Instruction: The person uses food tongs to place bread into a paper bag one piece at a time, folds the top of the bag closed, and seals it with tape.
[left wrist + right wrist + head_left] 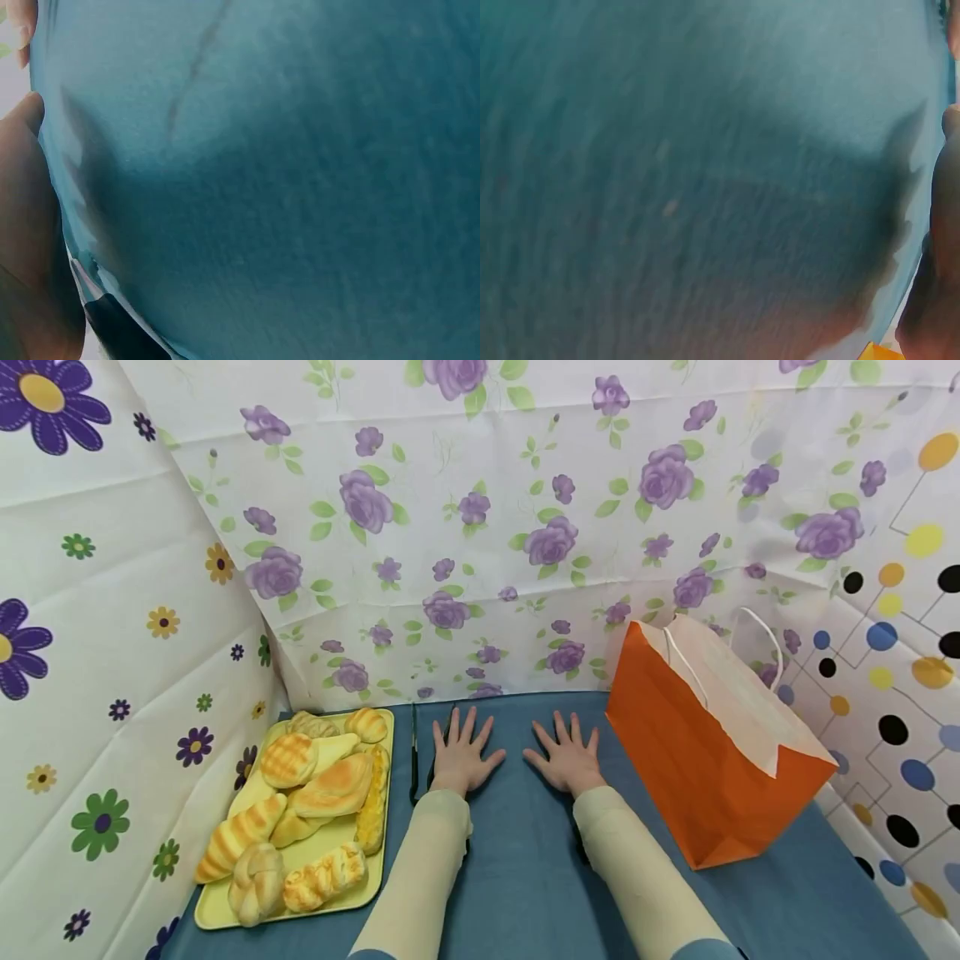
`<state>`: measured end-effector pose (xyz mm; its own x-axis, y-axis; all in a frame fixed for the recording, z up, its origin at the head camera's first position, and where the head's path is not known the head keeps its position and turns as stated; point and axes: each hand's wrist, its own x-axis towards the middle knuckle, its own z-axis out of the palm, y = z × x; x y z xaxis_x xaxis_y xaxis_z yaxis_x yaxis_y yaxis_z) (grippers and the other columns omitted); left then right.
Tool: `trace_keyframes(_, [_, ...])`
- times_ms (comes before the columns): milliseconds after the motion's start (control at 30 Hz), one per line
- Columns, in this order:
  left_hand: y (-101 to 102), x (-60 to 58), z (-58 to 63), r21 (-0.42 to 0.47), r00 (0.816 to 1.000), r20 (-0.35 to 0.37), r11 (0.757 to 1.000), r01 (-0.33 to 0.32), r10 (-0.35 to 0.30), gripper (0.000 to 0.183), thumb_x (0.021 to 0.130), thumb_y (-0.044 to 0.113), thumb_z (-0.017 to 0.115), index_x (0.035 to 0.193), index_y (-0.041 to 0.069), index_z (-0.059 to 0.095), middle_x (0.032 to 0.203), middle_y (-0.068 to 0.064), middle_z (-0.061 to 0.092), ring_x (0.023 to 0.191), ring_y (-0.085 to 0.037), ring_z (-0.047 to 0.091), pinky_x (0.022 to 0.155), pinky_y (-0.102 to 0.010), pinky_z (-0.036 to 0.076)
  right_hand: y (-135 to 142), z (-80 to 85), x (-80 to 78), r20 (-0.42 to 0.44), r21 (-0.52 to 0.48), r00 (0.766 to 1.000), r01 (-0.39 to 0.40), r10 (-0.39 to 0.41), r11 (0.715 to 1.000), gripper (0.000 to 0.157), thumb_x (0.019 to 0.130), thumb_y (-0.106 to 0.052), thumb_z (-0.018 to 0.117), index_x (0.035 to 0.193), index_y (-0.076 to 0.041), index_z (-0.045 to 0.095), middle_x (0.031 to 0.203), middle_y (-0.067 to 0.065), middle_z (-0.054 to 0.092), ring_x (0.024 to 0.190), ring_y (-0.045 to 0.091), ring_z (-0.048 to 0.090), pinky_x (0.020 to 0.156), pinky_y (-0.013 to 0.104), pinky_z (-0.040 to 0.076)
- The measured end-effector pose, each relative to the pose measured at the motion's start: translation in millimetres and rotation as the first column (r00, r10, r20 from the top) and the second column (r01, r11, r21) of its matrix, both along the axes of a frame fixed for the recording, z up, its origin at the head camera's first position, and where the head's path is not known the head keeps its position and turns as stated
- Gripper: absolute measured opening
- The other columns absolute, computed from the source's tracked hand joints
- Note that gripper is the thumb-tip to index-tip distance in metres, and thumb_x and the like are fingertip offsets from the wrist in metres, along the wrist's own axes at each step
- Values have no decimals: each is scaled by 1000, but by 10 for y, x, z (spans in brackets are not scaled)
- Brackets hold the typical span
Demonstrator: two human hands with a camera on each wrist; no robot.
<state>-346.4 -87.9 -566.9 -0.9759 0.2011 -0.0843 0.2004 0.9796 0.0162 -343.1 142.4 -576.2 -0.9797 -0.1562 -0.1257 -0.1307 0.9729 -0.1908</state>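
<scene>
My left hand (459, 762) is spread flat, palm down, over the blue cloth, with nothing in its grasp. Right beside it lies a thin, black-handled utensil that looks like tongs (414, 764), partly covered by the hand. Fingers likewise fanned out, my right hand (567, 758) is palm down between the left hand and an orange paper bag (690, 760). The bag stands upright with its white inside and white cord handles showing. To the left of the left hand, a yellow tray (381, 881) holds several bread pieces, among them a braided roll (257, 883) and a striped croissant-shaped bread (242, 837).
A blue cloth (517, 877) covers the table. Behind it hangs a white sheet with purple roses (450, 527). Flower-patterned cloth (112, 693) closes off the left side, and dotted cloth (900, 693) the right, close by the bag.
</scene>
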Motion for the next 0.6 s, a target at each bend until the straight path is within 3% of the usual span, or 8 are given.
trace_keyframes(133, [63, 16, 70, 53, 998, -53, 999, -13, 16, 77, 108, 72, 33, 173, 39, 7, 180, 0, -4, 164, -33, -11, 127, -65, -4, 14, 34, -6, -11, -104, 999, 37, -38, 994, 77, 109, -68, 38, 174, -30, 19, 179, 17, -3, 162, 47, -9, 122, 75, -3])
trace_keyframes(267, [119, 61, 161, 152, 994, -101, 988, -28, 44, 77, 110, 67, 39, 174, 34, 11, 180, -6, 5, 165, -34, -5, 127, -65, 5, -9, 232, 33, -18, -206, 997, 73, -79, 976, 74, 112, -58, 47, 174, -25, 22, 177, 24, 3, 162, 49, -1, 123, 72, 10])
trace_keyframes(400, [143, 116, 229, 258, 995, -84, 965, -37, 61, 77, 110, 64, 43, 174, 28, 19, 179, -11, 12, 165, -37, -1, 127, -66, 9, 22, 433, 86, -39, -302, 997, 56, -71, 952, 71, 112, -50, 52, 172, -18, 29, 175, 28, 13, 161, 49, 11, 122, 70, 23])
trace_keyframes(533, [175, 195, 314, 371, 998, -32, 927, -47, 63, 75, 111, 62, 44, 173, 23, 26, 176, -16, 23, 164, -39, 7, 126, -66, 13, 87, 667, 204, -72, -379, 996, 30, -62, 925, 64, 112, -45, 54, 167, -14, 41, 171, 27, 29, 153, 46, 37, 115, 66, 38])
trace_keyframes(600, [195, 249, 360, 423, 998, -7, 905, -48, 56, 74, 111, 61, 43, 172, 22, 28, 173, -17, 29, 163, -40, 13, 126, -66, 16, 121, 785, 282, -98, -409, 994, 12, -57, 912, 61, 112, -45, 55, 164, -14, 47, 160, 25, 48, 132, 43, 60, 105, 61, 49])
